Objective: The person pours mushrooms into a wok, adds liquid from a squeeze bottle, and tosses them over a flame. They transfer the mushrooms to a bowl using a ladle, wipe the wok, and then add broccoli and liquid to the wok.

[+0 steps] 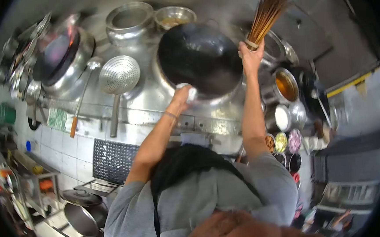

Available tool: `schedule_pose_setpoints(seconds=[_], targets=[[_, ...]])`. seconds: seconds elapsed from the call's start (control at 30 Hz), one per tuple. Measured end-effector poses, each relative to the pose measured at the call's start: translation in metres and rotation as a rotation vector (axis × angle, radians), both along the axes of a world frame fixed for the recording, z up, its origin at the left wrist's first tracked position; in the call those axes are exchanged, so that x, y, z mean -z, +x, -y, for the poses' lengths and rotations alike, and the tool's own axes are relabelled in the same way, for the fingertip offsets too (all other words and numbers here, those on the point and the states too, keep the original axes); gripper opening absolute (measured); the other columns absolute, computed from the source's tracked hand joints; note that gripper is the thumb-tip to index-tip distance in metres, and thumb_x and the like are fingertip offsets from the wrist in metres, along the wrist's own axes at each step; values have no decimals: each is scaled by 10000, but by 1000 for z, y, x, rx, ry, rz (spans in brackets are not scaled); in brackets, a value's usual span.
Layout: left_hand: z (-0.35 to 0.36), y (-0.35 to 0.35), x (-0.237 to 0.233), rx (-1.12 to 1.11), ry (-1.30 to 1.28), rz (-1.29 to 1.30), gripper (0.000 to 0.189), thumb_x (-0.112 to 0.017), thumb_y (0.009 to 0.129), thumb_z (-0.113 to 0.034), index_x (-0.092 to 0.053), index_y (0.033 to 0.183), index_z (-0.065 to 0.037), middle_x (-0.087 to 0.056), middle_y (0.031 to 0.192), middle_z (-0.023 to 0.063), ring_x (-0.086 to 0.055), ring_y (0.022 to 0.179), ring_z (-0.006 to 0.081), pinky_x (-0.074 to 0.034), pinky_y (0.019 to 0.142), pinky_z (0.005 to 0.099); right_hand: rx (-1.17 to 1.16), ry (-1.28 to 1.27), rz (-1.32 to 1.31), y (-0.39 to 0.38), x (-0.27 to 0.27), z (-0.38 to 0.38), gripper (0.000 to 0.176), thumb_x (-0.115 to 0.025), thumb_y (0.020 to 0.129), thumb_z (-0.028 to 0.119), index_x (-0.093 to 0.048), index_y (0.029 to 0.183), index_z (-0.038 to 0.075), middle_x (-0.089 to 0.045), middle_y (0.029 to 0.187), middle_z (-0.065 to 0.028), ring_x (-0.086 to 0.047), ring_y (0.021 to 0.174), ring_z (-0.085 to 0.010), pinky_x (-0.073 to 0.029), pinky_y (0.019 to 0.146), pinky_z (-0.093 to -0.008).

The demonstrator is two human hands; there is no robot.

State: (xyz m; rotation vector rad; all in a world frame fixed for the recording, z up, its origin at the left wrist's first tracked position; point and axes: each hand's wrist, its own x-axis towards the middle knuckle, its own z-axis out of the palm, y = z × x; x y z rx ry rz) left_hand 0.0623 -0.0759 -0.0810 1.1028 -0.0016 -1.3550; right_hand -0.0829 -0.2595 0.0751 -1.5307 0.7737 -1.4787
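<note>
A large black wok (199, 58) sits on the steel range in front of me. My left hand (181, 98) is closed around a white cloth (191, 93) at the wok's near left rim. Beyond the wok's right side, my right hand (252, 57) grips a bamboo wok brush (267, 18) by its bound end, bristles pointing up and away. The brush is apart from the wok. Left of the wok lie a perforated skimmer (120, 75) and a ladle (84, 97) with a wooden handle.
Flames rise at a burner (57, 53) on the far left. Behind the wok stand a steel pot (130, 21) and a steel bowl (175, 17). On the right are a pot of orange liquid (286, 86) and small containers of chopped ingredients (294, 140).
</note>
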Motion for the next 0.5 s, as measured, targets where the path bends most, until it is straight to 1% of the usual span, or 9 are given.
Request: schedule_pose_setpoints(seconds=[0.03,0.1,0.13,0.17,0.2,0.23,0.3,0.43,0.5], targets=[[2,1,-5,-9,14,-31,125,-573,919,-182,-574,822,-103,-573,689,67,-567,512,216,-372,367,323,26,17,4,22,10,20,788,-705,821,14,-293,1491,47,-638,1002,-119,-641,738,-189,-548,651,-331],[2,3,1,25,3,-16,118,-568,922,-181,-575,839,-97,-578,691,74,-583,524,219,-363,363,322,357,-304,-142,65,71,86,742,-698,776,51,-334,1423,26,-668,1061,-201,-682,889,-362,-534,824,-443],[9,3,14,15,5,-20,127,-563,929,-179,-573,846,-84,-583,694,83,-593,533,222,-361,362,323,411,-266,-248,79,76,72,742,-697,758,104,-335,1399,13,-666,1101,-272,-646,1010,-484,-475,944,-501],[8,3,13,10,9,-20,132,-562,931,-180,-572,846,-80,-582,690,85,-595,534,224,-362,362,325,405,-77,-423,89,92,66,706,-678,759,115,-345,1371,2,-668,1055,-286,-647,1011,-478,-473,935,-517],[8,3,11,9,16,-20,136,-561,932,-180,-571,845,-76,-582,686,87,-596,535,225,-362,363,326,405,8,-708,95,120,72,662,-674,759,133,-371,1334,9,-669,1043,-280,-673,954,-463,-534,848,-531],[7,2,10,10,23,-22,141,-559,934,-181,-571,845,-72,-581,681,89,-597,537,227,-363,363,328,149,277,-884,97,121,57,629,-673,762,145,-380,1306,27,-678,1014,-250,-703,842,-421,-595,665,-519],[8,3,10,10,2,-20,153,-563,936,-187,-580,849,-62,-596,693,95,-599,536,231,-372,364,335,-218,350,-1098,98,137,27,687,-697,757,179,-365,1347,65,-681,957,-195,-700,712,-308,-595,509,-448],[5,3,16,34,-20,-8,149,-571,930,-190,-591,856,-61,-607,695,96,-597,529,231,-377,361,335,-793,394,-898,89,143,-4,745,-734,878,285,-333,1496,180,-644,885,-81,-608,595,-165,-510,443,-322],[5,3,13,44,-22,-5,149,-575,925,-191,-595,847,-66,-607,690,91,-596,529,227,-379,361,335,-908,519,-886,63,122,7,733,-722,909,327,-351,1528,198,-631,862,-44,-572,566,-138,-464,427,-280]])
